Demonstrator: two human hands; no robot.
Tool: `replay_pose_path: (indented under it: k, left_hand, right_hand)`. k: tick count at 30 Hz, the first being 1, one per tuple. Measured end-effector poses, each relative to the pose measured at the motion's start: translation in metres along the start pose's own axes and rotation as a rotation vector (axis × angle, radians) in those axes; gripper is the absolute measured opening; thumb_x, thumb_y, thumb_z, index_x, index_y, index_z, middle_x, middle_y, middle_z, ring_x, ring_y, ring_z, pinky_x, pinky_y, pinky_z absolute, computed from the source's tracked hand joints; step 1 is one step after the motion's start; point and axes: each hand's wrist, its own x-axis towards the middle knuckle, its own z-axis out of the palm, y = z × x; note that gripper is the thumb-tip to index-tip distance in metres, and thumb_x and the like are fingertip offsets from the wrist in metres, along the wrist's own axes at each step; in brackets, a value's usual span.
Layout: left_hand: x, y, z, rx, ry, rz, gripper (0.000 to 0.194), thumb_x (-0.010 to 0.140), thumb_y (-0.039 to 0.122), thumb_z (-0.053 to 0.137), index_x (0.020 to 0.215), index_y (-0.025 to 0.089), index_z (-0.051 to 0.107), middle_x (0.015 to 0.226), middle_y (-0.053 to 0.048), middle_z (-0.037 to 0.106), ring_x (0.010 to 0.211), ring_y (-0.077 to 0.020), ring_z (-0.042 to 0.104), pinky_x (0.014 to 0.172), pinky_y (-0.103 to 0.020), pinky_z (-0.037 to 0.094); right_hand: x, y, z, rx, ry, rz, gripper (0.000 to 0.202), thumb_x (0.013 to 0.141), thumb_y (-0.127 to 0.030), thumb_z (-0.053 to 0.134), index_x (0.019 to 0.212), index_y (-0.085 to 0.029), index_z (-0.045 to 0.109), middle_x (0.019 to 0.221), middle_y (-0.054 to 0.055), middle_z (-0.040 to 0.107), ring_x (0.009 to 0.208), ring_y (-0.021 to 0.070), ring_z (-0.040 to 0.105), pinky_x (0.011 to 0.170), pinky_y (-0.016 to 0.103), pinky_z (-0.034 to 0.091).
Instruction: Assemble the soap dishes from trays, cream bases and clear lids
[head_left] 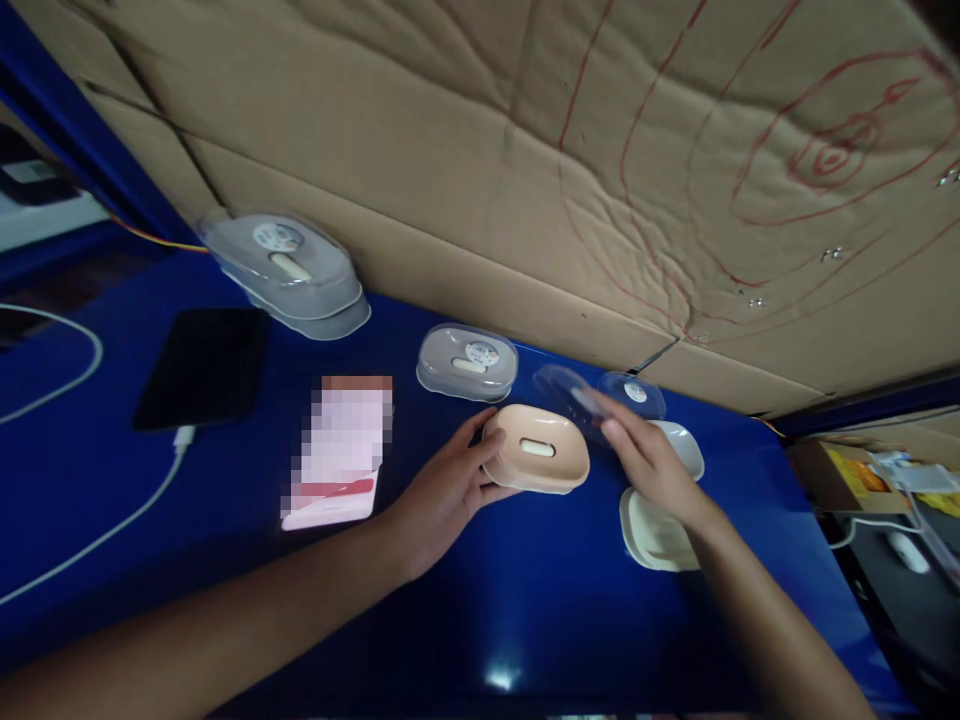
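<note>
My left hand (446, 490) grips a peach, oval soap dish (566, 460) by its left end, thumb on the rim and fingers beneath. The dish has a pale raised strip in its middle and tilts toward me. My right hand (652, 460) is closed on a clear plastic lid (562, 388), blurred, just above and right of the dish. Beyond my right fingers lies another clear lid (649, 398) with a round label. A white dish (686, 450) and a cream dish (651, 535) are partly hidden behind my right hand and wrist.
A lidded grey dish (450, 385) and a lidded grey stack (311, 300) stand along the cardboard wall (450, 170). On the blue table (525, 620) lie a lit phone (337, 460) and a black device (202, 365) with a white cable (161, 490). A mouse (906, 550) is far right.
</note>
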Motion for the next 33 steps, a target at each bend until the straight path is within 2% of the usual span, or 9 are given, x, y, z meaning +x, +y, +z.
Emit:
replay_pose_path:
  k: [3, 6, 11, 17, 20, 24, 27, 30, 33]
  left_hand:
    - [-0.003, -0.005, 0.002, -0.02, -0.04, -0.007, 0.051, 0.102, 0.035, 0.069, 0.15, 0.026, 0.054, 0.15, -0.012, 0.065, 0.131, -0.0309, 0.067, 0.108, -0.049, 0.055]
    - [-0.004, -0.011, 0.002, -0.047, -0.065, 0.017, 0.05, 0.101, 0.038, 0.071, 0.147, 0.027, 0.057, 0.148, -0.011, 0.068, 0.13, -0.0293, 0.068, 0.111, -0.048, 0.053]
    - [-0.001, -0.014, -0.002, -0.058, -0.071, 0.043, 0.049, 0.101, 0.039, 0.071, 0.148, 0.031, 0.059, 0.147, -0.007, 0.069, 0.135, -0.0267, 0.065, 0.116, -0.045, 0.049]
    - [0.0, -0.009, 0.0, -0.091, 0.019, -0.043, 0.046, 0.106, 0.031, 0.061, 0.152, 0.027, 0.054, 0.139, -0.01, 0.072, 0.127, -0.0255, 0.07, 0.114, -0.045, 0.051]
    - [0.0, -0.009, 0.0, -0.065, -0.013, -0.024, 0.048, 0.105, 0.036, 0.064, 0.151, 0.029, 0.055, 0.14, -0.009, 0.072, 0.133, -0.0269, 0.067, 0.117, -0.047, 0.049]
    - [0.002, -0.012, -0.003, 0.006, -0.105, 0.017, 0.056, 0.101, 0.044, 0.068, 0.153, 0.031, 0.052, 0.148, -0.009, 0.067, 0.139, -0.0304, 0.062, 0.12, -0.051, 0.046]
    - [0.004, -0.014, -0.006, 0.14, -0.167, 0.056, 0.067, 0.099, 0.044, 0.069, 0.159, 0.031, 0.043, 0.159, -0.011, 0.058, 0.146, -0.0316, 0.056, 0.123, -0.053, 0.042]
    - [0.003, -0.014, -0.008, 0.382, -0.122, 0.141, 0.074, 0.095, 0.039, 0.072, 0.16, 0.031, 0.039, 0.168, -0.011, 0.046, 0.153, -0.0314, 0.047, 0.126, -0.051, 0.038]
    - [-0.002, -0.013, -0.007, 0.544, -0.04, 0.176, 0.068, 0.095, 0.04, 0.068, 0.158, 0.031, 0.042, 0.171, -0.012, 0.039, 0.158, -0.0314, 0.039, 0.125, -0.048, 0.039]
  right_hand:
    - [-0.032, -0.028, 0.002, 0.026, -0.089, -0.073, 0.048, 0.113, -0.034, 0.045, 0.161, -0.033, 0.047, 0.161, 0.006, 0.057, 0.15, 0.0256, 0.054, 0.122, 0.052, 0.048]
    - [-0.052, -0.042, 0.019, -0.094, -0.056, -0.183, 0.055, 0.111, -0.028, 0.051, 0.165, -0.035, 0.041, 0.163, 0.009, 0.054, 0.152, 0.0285, 0.05, 0.121, 0.056, 0.048]
    - [-0.063, -0.04, 0.043, -0.251, 0.102, -0.296, 0.071, 0.104, -0.022, 0.064, 0.168, -0.034, 0.035, 0.163, 0.015, 0.051, 0.153, 0.0354, 0.046, 0.117, 0.061, 0.05]
    - [-0.064, -0.037, 0.04, -0.278, 0.044, -0.346, 0.073, 0.102, -0.016, 0.067, 0.167, -0.032, 0.037, 0.162, 0.017, 0.051, 0.153, 0.0354, 0.046, 0.117, 0.061, 0.049]
    - [-0.065, -0.037, 0.04, -0.257, 0.05, -0.324, 0.072, 0.102, -0.018, 0.067, 0.166, -0.035, 0.038, 0.162, 0.015, 0.05, 0.152, 0.0352, 0.047, 0.116, 0.061, 0.05]
    - [-0.067, -0.035, 0.041, -0.237, 0.041, -0.277, 0.072, 0.102, -0.024, 0.07, 0.165, -0.034, 0.039, 0.161, 0.016, 0.049, 0.155, 0.0365, 0.043, 0.118, 0.062, 0.05]
    - [-0.065, -0.031, 0.041, -0.254, 0.036, -0.231, 0.069, 0.104, -0.02, 0.063, 0.167, -0.032, 0.036, 0.165, 0.015, 0.045, 0.158, 0.034, 0.04, 0.12, 0.058, 0.05]
    - [-0.062, -0.025, 0.039, -0.34, 0.059, -0.197, 0.069, 0.105, -0.017, 0.06, 0.167, -0.032, 0.035, 0.168, 0.014, 0.043, 0.158, 0.0329, 0.04, 0.12, 0.056, 0.05]
    - [-0.054, -0.021, 0.039, -0.446, 0.077, -0.175, 0.067, 0.106, -0.018, 0.059, 0.167, -0.032, 0.036, 0.166, 0.014, 0.048, 0.157, 0.0339, 0.043, 0.119, 0.057, 0.05]
